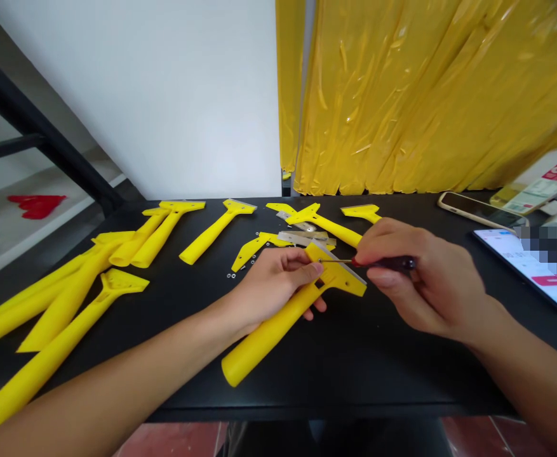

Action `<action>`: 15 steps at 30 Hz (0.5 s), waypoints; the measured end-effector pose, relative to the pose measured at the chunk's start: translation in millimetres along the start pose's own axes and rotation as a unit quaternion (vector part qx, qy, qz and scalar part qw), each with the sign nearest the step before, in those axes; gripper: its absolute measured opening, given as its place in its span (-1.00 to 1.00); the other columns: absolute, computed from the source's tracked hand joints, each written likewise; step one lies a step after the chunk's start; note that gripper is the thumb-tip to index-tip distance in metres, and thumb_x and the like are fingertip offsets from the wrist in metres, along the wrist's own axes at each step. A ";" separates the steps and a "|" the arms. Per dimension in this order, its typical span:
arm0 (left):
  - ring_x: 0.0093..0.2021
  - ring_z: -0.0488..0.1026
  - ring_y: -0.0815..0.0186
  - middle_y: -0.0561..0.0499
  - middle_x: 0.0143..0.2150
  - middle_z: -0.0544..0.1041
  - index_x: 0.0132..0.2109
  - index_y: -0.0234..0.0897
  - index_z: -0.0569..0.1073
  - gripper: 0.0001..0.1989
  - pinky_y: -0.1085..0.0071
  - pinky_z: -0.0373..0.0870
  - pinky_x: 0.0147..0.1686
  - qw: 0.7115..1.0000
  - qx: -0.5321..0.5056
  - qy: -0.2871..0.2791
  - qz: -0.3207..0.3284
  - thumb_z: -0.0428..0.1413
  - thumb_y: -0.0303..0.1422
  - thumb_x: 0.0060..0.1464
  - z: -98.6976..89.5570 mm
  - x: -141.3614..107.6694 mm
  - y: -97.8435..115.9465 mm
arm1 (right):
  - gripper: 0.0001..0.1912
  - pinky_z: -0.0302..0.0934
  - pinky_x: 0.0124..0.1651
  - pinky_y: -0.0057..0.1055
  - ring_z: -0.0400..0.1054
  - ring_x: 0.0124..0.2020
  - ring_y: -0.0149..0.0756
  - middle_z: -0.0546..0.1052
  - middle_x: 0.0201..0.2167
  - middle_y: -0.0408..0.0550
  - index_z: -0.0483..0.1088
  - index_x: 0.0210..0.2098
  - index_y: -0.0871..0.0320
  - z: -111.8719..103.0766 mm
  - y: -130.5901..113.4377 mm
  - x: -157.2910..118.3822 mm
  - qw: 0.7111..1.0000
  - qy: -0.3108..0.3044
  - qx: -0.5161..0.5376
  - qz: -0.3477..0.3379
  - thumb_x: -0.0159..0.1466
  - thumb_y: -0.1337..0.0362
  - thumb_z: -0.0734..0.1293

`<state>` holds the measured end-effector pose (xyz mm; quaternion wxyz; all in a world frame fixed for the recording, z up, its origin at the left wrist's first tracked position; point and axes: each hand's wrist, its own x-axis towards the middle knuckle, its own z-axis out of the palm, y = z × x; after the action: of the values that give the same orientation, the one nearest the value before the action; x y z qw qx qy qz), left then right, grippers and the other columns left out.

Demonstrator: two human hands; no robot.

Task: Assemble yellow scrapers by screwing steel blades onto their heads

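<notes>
My left hand [278, 282] is closed round the head end of a yellow scraper [271, 330], whose hollow handle points down and to the left. A metal blade edge shows along the scraper's head. In my right hand [421, 279] is a screwdriver [387, 263] with a dark red handle, its thin shaft pointing left. The shaft's tip meets the scraper head near a hole, beside my left thumb. Just behind my left hand lie metal blades [307, 238], a loose yellow head plate [252, 249] and several small nuts [231, 275].
Several yellow scrapers [75, 292] lie on the left of the black table [354, 381]; another scraper [211, 235] lies at the back. Two phones [535, 263] [478, 209] rest at the right. Behind stand a white panel [178, 95] and yellow plastic sheeting [402, 95].
</notes>
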<state>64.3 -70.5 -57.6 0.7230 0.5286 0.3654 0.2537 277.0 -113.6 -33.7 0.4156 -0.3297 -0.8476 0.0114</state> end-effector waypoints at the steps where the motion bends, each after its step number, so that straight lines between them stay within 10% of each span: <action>1: -0.47 0.55 0.30 0.02 -0.43 0.49 -0.27 -0.33 0.44 -0.82 0.44 0.48 -0.55 1.000 0.008 0.003 0.002 0.21 -0.30 0.20 0.2 -0.3 0.6 | -0.93 0.26 -0.40 -0.32 0.43 -0.43 -0.28 0.56 -0.38 -0.10 0.41 -0.15 0.01 -0.2 -1.5 -1.2 0.999 0.026 -0.029 0.015 0.38 0.19 0.33; 15: -0.52 0.54 0.32 0.02 -0.41 0.49 -0.25 -0.31 0.43 -0.81 0.47 0.47 -0.62 0.988 0.128 0.065 0.058 0.19 -0.26 0.21 0.3 0.1 1.6 | -0.65 -0.04 -0.57 -0.37 0.16 -0.67 -0.44 0.34 -0.65 -0.24 0.21 -0.46 0.06 6.2 -2.0 -4.1 0.974 0.138 -0.148 0.104 0.32 0.15 0.42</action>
<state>64.6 -70.1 -56.0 0.6076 0.6198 0.4099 0.2804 273.4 -115.9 -40.0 0.4714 -0.4724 -0.7355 -0.1167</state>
